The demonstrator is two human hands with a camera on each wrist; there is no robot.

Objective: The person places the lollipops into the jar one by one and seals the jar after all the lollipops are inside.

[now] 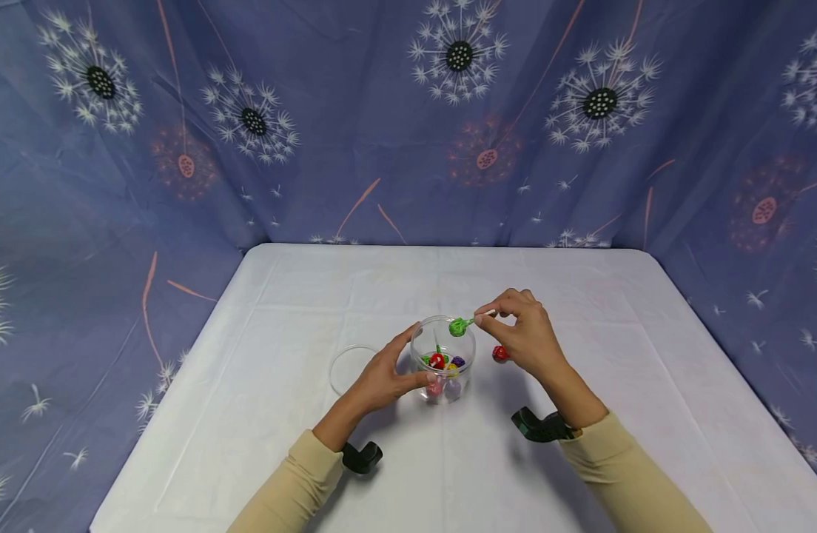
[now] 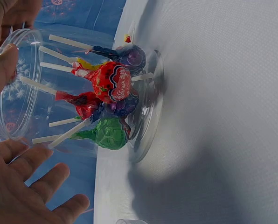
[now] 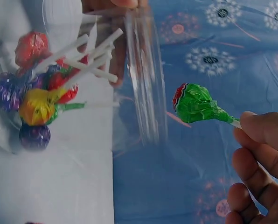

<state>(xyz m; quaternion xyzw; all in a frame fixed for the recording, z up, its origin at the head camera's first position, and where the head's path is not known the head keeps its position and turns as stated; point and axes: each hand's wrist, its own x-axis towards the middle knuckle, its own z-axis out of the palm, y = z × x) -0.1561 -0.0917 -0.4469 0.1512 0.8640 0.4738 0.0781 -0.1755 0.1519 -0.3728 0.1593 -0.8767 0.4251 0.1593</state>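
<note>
A clear plastic jar (image 1: 467, 374) stands upright on the table with several wrapped lollipops inside, among them a red one (image 2: 112, 83), a yellow one (image 3: 37, 107) and a green one (image 2: 110, 133). My left hand (image 1: 385, 376) holds the jar near its rim from the left, thumb at the front and fingers round the far side. Between thumb and fingertips, my right hand (image 1: 525, 333) pinches the white stick of a green lollipop (image 3: 193, 103). In the head view its wrapped head (image 1: 458, 327) overlaps the jar's opening, tilted with the stick toward the right.
A clear round lid (image 1: 331, 371) lies on the white table (image 1: 302, 296) left of the jar, partly behind my left hand. One red lollipop (image 1: 499, 354) lies right of the jar, below my right hand. A blue patterned curtain (image 1: 355, 133) hangs behind the table.
</note>
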